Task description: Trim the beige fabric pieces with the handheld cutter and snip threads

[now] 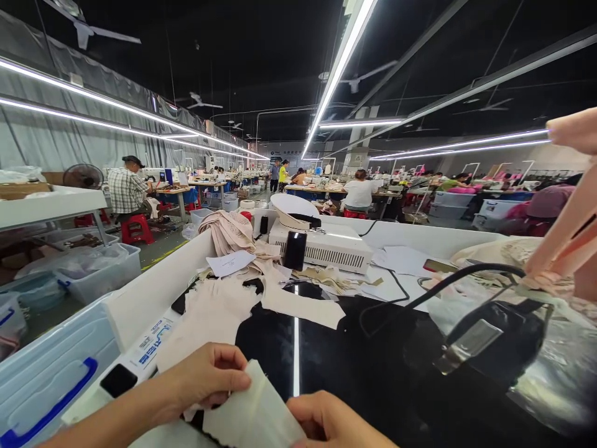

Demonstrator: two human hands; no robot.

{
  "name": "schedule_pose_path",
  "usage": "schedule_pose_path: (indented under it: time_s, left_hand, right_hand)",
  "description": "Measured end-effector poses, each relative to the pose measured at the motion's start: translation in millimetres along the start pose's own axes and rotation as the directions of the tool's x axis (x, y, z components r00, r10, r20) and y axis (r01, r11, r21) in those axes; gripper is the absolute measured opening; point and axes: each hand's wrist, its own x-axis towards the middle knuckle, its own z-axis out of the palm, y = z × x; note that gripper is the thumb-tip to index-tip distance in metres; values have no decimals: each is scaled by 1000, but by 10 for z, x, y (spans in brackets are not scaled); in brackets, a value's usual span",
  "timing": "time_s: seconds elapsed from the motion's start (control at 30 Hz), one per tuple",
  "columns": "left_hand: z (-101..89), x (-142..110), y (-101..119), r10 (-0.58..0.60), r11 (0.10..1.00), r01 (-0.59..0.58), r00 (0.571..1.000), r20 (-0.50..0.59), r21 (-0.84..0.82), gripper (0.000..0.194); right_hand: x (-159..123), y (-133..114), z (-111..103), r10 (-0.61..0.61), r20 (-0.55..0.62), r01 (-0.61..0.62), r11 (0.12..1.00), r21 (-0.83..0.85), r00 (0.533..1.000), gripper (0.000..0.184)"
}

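In the head view, a pale cream fabric piece (256, 410) is pinched between my two hands, low over the glossy black work surface (368, 379). My left hand (209, 376) grips its upper left corner between thumb and fingers. My right hand (333, 423) holds its right edge, with the fingertips partly hidden behind the cloth. Just beyond my left hand lies a heap of beige fabric pieces (209, 311). A flat cream strip (303, 306) rests farther out on the black surface.
Behind the fabric stands a white vented machine box (321, 246) with a black phone (295, 251) leaning on it. At right are a black cable (448, 289), a black bag-like object (499, 342) and clear plastic. A blue-handled bin (60, 367) sits at left. Several people work farther back.
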Motion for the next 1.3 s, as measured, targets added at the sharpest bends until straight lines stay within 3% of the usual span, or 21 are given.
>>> schedule_pose_path:
  time_s: [0.13,0.27,0.33,0.5,0.57,0.63,0.77,0.9,1.0,1.17,1.3]
  left_hand:
    - [-126,216,277,82,980,-73,996,-44,186,62]
    - [-220,586,581,216,938,-191,975,-57,290,51]
    - [-252,823,723,324,901,-286,944,-67,325,48]
    - [-292,1404,881,576,746,-483,814,-79,458,28]
    - [-318,1578,815,606,691,-490,794,-55,531,21]
    - [-361,1702,697,602,641,-472,798,-16,605,20]
    - [-458,1803,470,565,535,-427,823,67,729,27]
    - [-478,1784,407,582,426,-398,808,91,812,24]
    - [-437,1769,423,599,338,-404,789,137,850,12]
    - [-347,1831,428,563,168,-442,777,282,881,35]
    - [-303,1934,425,521,65,-457,774,361,887,15]
  right_hand:
    - [125,212,-292,-47,-260,-2,983,-185,964,26]
    - [269,305,-540,-116,-476,9,975,-221,872,32]
    - [323,274,-693,-157,-594,16,972,-235,789,32]
    - [394,156,-1171,-369,-781,21,909,-416,504,36]
    - [423,192,-1309,-442,-775,5,870,-493,451,32]
    - [464,290,-1376,-479,-749,-11,839,-544,458,31]
    - [561,549,-1371,-496,-695,-30,803,-596,521,36]
    - [627,697,-1368,-503,-661,-32,782,-622,557,40]
    - [644,730,-1410,-514,-647,-34,768,-639,563,40]
    - [645,764,-1466,-524,-648,-54,753,-655,552,38]
    - [650,794,-1456,-530,-648,-64,745,-664,547,37]
